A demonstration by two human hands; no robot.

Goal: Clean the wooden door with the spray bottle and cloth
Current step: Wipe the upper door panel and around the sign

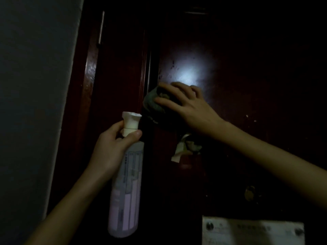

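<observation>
While the left grip (113, 144) clasps the neck of the spray bottle (125, 191), held upright before the left edge of the wooden door (247, 85), the right grip (187, 103) lies released, fingers spread, pressing the cloth (152, 101) against that door. A torn paper scrap (178, 152) clings to the door below the right wrist.

cloth (154, 101) on door (247, 85) | spray bottle (126, 188) left of cloth
</observation>
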